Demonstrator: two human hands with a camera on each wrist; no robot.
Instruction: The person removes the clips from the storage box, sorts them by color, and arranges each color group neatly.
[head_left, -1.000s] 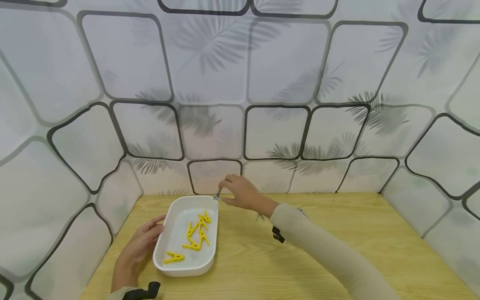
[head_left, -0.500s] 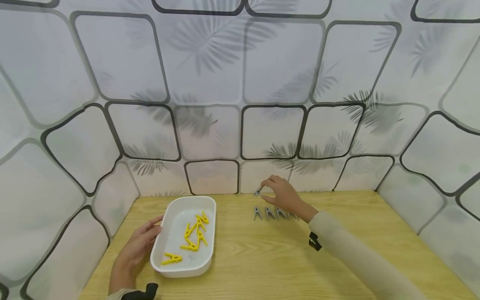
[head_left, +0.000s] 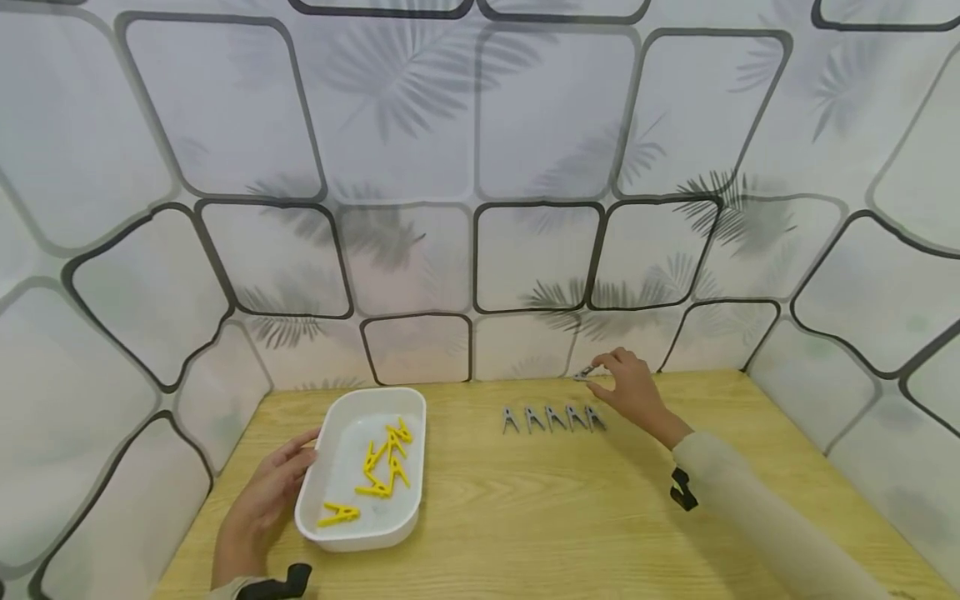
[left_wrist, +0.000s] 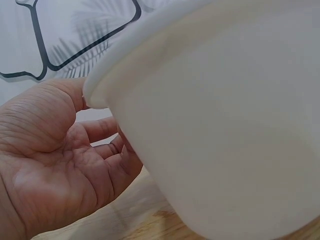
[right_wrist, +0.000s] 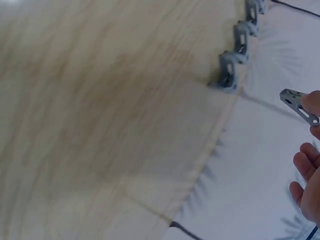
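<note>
My right hand [head_left: 636, 392] pinches a grey clothespin [head_left: 585, 372] between thumb and fingers, raised above the far edge of the table. In the right wrist view that clothespin [right_wrist: 299, 106] juts out from the fingertips. Below and left of this hand, several grey clothespins [head_left: 553, 418] stand in a row on the wood. My left hand [head_left: 262, 500] holds the left side of a white plastic tub [head_left: 417, 467]; the left wrist view has the thumb at its rim and the other fingers bent against the outer wall. Several yellow clothespins [head_left: 375, 490] lie inside the tub.
The light wooden table [head_left: 525, 517] ends at a pale patterned backdrop [head_left: 420, 250], which rises along the back and both sides. The tub occupies the left part of the table, with the grey row to its right.
My right hand has moved right from the tub's far corner, carrying the grey clothespin past the row, which has come into full view. The left hand stays at the tub.
</note>
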